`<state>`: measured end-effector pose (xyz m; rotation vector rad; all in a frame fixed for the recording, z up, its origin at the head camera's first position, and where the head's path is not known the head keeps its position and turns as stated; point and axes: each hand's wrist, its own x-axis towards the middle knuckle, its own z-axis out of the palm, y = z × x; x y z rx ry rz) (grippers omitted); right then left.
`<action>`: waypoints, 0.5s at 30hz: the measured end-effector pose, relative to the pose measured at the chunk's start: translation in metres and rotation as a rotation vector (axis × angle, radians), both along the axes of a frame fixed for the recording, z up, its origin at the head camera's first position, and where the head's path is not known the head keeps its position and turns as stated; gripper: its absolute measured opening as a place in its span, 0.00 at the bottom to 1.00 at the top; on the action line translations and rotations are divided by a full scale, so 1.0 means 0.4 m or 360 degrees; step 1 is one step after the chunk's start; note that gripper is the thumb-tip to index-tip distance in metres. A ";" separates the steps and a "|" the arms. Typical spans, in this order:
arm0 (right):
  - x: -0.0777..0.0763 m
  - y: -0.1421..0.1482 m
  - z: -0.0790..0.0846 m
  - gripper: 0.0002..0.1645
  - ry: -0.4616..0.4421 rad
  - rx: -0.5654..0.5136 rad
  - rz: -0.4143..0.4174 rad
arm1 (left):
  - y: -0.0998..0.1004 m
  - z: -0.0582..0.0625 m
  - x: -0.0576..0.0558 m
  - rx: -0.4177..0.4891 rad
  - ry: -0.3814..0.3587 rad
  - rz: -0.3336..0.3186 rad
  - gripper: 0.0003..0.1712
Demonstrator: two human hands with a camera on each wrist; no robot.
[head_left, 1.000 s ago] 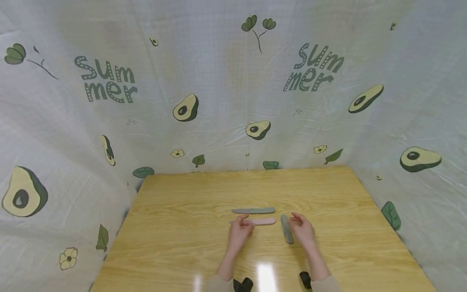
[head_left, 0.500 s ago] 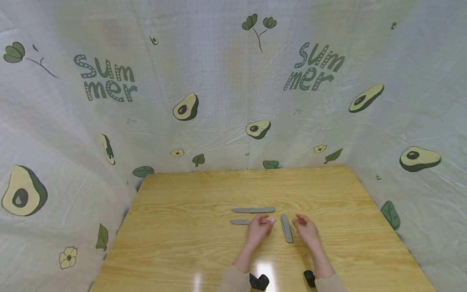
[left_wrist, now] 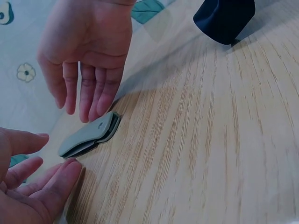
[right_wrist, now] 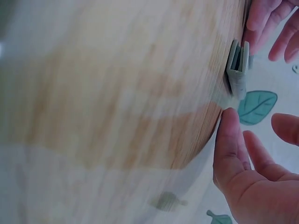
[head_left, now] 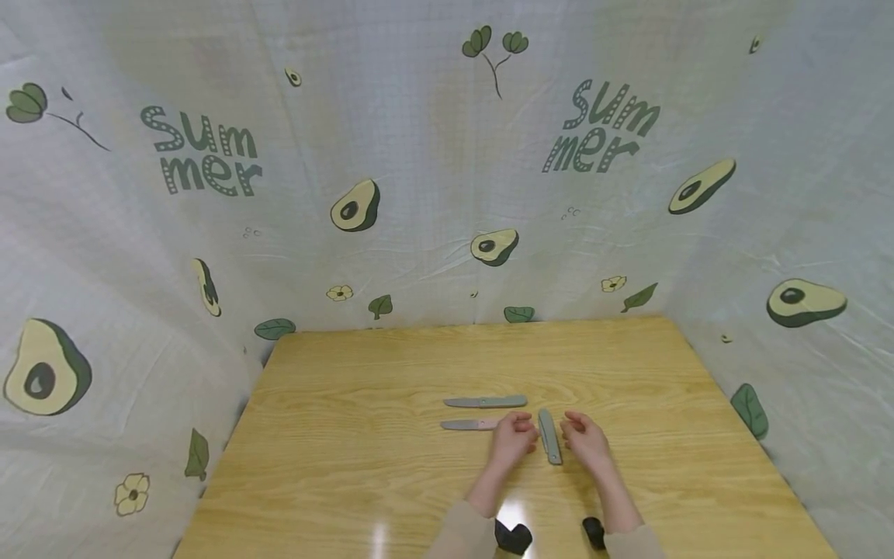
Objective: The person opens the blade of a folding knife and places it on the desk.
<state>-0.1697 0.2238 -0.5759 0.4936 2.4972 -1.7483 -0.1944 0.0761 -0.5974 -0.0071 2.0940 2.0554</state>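
A folded pocket knife with a green handle [head_left: 549, 436] lies on the table between my two hands. My left hand [head_left: 513, 440] is just left of it, fingers loosely bent, fingertips close to its side in the left wrist view. On the other side, my right hand [head_left: 587, 442] hovers with relaxed fingers, apart from the knife [right_wrist: 237, 70]. Neither hand holds anything. An unfolded knife with a pink handle [head_left: 485, 425] points its grey blade left; my left hand hides most of its handle. Behind it lies another unfolded knife, green-handled [head_left: 503, 401], parallel to it.
The wooden table [head_left: 349, 450] extends around the knives. Cloth with avocado prints [head_left: 419, 155] hangs behind the table and at both sides. A black band [head_left: 513, 537] shows at my left wrist and another [head_left: 594, 532] at my right.
My left hand has moved right, from over the pink knife's blade to its handle end beside the folded knife. My right hand has shifted slightly right, away from the folded knife. The knives stay in place.
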 end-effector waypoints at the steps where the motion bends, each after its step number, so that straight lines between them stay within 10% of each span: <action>1: 0.000 0.000 -0.001 0.26 -0.0006 -0.0002 0.0005 | 0.003 0.000 0.001 -0.0001 -0.0006 0.0000 0.17; 15: 0.000 -0.015 -0.008 0.26 0.0030 -0.0084 0.0006 | 0.024 -0.002 0.004 -0.0024 -0.0010 -0.0027 0.17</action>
